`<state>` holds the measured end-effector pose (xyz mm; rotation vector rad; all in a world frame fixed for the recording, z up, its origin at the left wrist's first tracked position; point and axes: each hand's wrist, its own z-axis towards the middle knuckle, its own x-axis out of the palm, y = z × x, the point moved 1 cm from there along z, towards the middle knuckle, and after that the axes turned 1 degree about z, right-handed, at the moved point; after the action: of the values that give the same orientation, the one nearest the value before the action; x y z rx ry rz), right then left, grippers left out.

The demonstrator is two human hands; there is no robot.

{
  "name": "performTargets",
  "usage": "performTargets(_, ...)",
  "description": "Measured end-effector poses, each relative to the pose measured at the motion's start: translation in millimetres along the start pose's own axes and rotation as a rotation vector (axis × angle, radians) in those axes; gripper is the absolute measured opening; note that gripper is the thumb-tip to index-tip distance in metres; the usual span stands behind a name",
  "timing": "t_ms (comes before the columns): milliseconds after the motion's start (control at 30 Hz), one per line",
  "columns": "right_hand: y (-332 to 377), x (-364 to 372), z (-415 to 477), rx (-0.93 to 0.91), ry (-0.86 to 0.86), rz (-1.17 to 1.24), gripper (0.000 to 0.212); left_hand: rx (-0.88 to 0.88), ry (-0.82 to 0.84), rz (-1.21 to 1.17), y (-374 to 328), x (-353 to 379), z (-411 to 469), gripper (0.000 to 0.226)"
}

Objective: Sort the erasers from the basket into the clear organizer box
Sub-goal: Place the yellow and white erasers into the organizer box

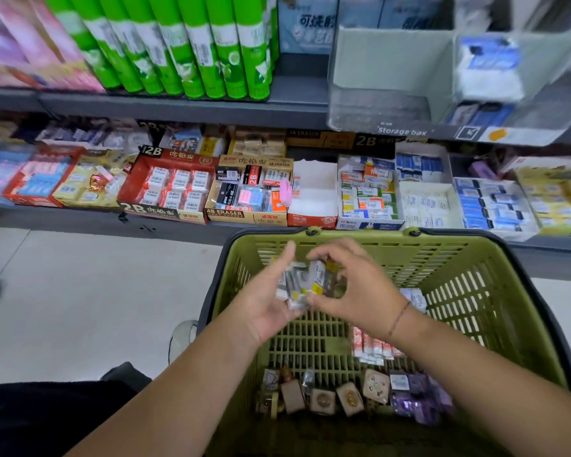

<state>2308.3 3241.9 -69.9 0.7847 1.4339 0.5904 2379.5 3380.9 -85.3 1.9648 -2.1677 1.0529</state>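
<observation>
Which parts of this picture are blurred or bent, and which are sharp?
Head view: the small wrapped erasers held between the left hand and right hand are motion-blurred; the clear plastic organizer box at upper right is smeared; the red cardboard eraser tray reads sharply; the grey shelf edge looks slightly bowed by the wide lens; lighting looks even.
</observation>
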Motion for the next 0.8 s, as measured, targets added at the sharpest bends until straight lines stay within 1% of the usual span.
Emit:
performTargets(33, 10.3, -11.3, 1.4, -0.028, -0.001, -0.03, 0.054, 0.009, 0.088, 0.024, -5.2, 12.6, -6.6, 0.057)
performTargets(67, 19.6, -23.4, 2.6, -0.042, -0.007, -0.053, 0.057, 0.035, 0.154, 0.06, -10.9, 24.0, -12.5, 0.054)
performTargets(100, 27.5, -35.9, 3.4, -0.042, -0.018, -0.062, 0.064, 0.066, 0.204, 0.09, -16.8, 34.7, -18.6, 0.044)
performTargets(167, 41.7, -61.4, 3.6, -0.037, -0.053, -0.042, 0.076, 0.124, 0.253, 0.131, -29.6, 54.1, -32.1, 0.022)
performTargets(200, 48.5, -74.0, 3.0, -0.044, -0.072, -0.029, 0.078, 0.145, 0.263, 0.147, -35.8, 62.7, -37.9, 0.017)
performTargets(233, 54.8, -86.2, 2.2, -0.059, -0.092, -0.02, 0.078, 0.162, 0.27, 0.16, -42.1, 72.0, -44.1, 0.015)
performTargets(333, 72.6, -121.7, -0.8, -0.109, -0.159, 0.0, 0.073, 0.236, 0.319, 0.205, -59.8, 104.0, -62.6, 0.026)
performTargets(367, 77.9, -133.6, -2.2, -0.123, -0.187, 0.008, 0.072, 0.259, 0.341, 0.219, -65.4, 115.6, -69.5, 0.026)
performTargets(433, 88.5, -154.6, -5.4, -0.14, -0.235, 0.02, 0.068, 0.284, 0.387, 0.211, -75.2, 136.9, -81.3, 0.018)
performTargets(500, 95.2, -168.8, -8.2, -0.153, -0.28, 0.056, 0.065, 0.268, 0.418, 0.177, -81.3, 152.7, -88.7, 0.012)
performTargets(567, 96.2, -175.9, -11.4, -0.121, -0.3, 0.105, 0.066, 0.228, 0.438, 0.113, -80.7, 162.8, -88.9, 0.009)
performTargets(633, 91.7, -176.2, -13.1, -0.07, -0.265, 0.143, 0.067, 0.196, 0.432, 0.072, -76.5, 166.3, -84.6, 0.007)
performTargets(667, 87.4, -177.3, -13.3, -0.052, -0.242, 0.157, 0.064, 0.185, 0.419, 0.058, -76.3, 169.0, -81.4, 0.009)
performTargets(733, 78.2, -182.0, -10.2, -0.03, -0.201, 0.252, 0.053, 0.185, 0.372, 0.018, -81.9, 173.7, -74.8, 0.025)
performTargets(800, 68.3, -192.6, -4.8, -0.015, -0.229, 0.423, 0.047, 0.225, 0.305, -0.013, -94.7, 177.8, -71.7, 0.032)
